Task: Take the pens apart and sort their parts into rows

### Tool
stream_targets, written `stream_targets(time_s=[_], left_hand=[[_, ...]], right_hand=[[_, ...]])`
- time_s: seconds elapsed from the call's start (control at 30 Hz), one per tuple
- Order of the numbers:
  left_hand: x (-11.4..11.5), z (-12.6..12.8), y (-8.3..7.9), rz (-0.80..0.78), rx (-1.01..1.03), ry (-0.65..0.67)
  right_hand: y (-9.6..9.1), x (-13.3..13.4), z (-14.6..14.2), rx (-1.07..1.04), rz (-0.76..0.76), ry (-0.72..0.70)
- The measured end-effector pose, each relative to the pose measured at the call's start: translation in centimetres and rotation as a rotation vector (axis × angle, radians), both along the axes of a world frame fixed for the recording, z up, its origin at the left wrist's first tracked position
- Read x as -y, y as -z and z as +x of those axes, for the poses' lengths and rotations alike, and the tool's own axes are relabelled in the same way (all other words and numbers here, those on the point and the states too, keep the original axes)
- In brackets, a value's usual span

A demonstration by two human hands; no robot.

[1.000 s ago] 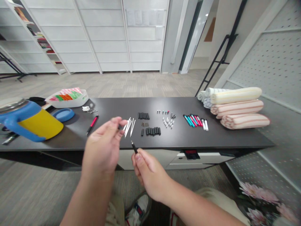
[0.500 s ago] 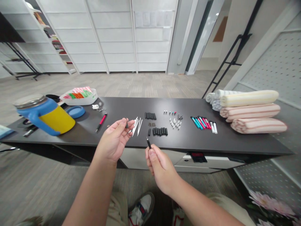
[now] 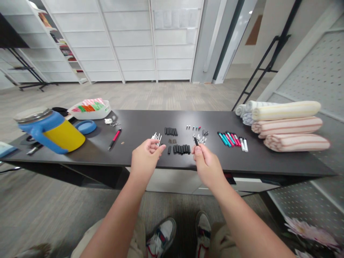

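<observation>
Pinching a small black piece (image 3: 196, 141) at the very tips of thumb and forefinger, the right hand (image 3: 206, 162) holds its grip closed, with the piece angled up and its end showing above the fingers, directly over a cluster of small white parts (image 3: 199, 138). The left hand (image 3: 145, 157) hangs palm-up over the table (image 3: 268, 159), its fingers (image 3: 157, 147) loosely curled and reaching just below a bundle of thin white sticks (image 3: 156, 138); whether its grip closes on anything small cannot be told from this view. Between the 2 hands lie 2 rows of short black tubes, the upper row (image 3: 171, 131) set well back and the lower row (image 3: 181, 149) close beneath the working space, with a single black tube (image 3: 169, 150) beside it and tiny brown pieces (image 3: 172, 141) between the rows. These small, tightly placed parts sit right under both hands, so the fingers and wrists have little room above them. Further right lie teal and pink marker pens (image 3: 228, 139), then rolled striped towels (image 3: 286, 125). On the left stand a blue-and-yellow tumbler (image 3: 63, 135), a blue lid (image 3: 86, 127), a white plastic tray (image 3: 90, 113) and a pink-and-black pen (image 3: 115, 139).
</observation>
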State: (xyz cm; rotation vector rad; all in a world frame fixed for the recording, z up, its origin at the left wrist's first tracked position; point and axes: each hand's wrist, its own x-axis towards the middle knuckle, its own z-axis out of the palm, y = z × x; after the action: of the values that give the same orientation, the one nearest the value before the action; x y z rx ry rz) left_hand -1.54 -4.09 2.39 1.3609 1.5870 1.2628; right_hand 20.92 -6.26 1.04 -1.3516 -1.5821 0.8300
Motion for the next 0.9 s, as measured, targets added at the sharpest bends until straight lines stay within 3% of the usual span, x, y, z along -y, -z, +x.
stream_targets(time_s=[0.1, 0.17, 0.3, 0.5, 0.73, 0.9], left_hand=[[-0.2, 1.2, 0.6, 0.037, -0.322, -0.009], [-0.4, 1.9, 0.8, 0.040, -0.505, -0.024], [-0.5, 2.5, 0.6, 0.036, -0.672, -0.024], [-0.1, 1.5, 0.0, 0.050, -0.518, 0.092], [-0.4, 0.9, 1.2, -0.028, -0.239, 0.197], [-0.3, 1.1, 1.2, -0.065, -0.164, 0.207]], right_hand=[[-0.3, -0.8, 1.4, 0.332, 0.111, 0.099], [-0.3, -1.0, 1.8, 0.474, 0.096, 0.125], [-0.5, -0.9, 1.6, 0.712, 0.042, 0.163], [-1.0, -0.9, 1.1, 0.834, 0.008, 0.173], [-1.7, -1.3, 0.5, 0.905, -0.049, 0.129], [-1.4, -1.3, 0.5, 0.881, -0.038, 0.146]])
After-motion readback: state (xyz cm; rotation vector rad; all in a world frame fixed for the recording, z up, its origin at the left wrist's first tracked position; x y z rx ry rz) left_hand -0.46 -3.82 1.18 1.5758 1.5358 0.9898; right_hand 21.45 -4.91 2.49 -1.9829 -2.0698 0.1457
